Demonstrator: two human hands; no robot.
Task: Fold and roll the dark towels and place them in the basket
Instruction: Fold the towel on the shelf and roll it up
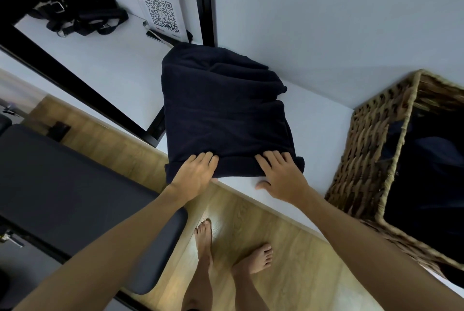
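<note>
A dark navy towel point(223, 107) lies folded on the white table point(319, 130), its near edge turned over into a short roll along the table's front edge. My left hand point(195, 172) rests on the left end of that roll, fingers straight on top. My right hand point(281, 172) lies on the right end, fingers flat on the cloth and thumb on the table edge. The wicker basket point(364, 150) stands at the right on the table, with dark towels point(426, 160) inside it.
A wall rises behind the table. To the left, a black frame point(75, 79) surrounds a surface with black straps point(82, 14) and a QR code sign point(162, 13). A dark padded bench point(62, 185) stands at lower left on the wood floor. My bare feet are below.
</note>
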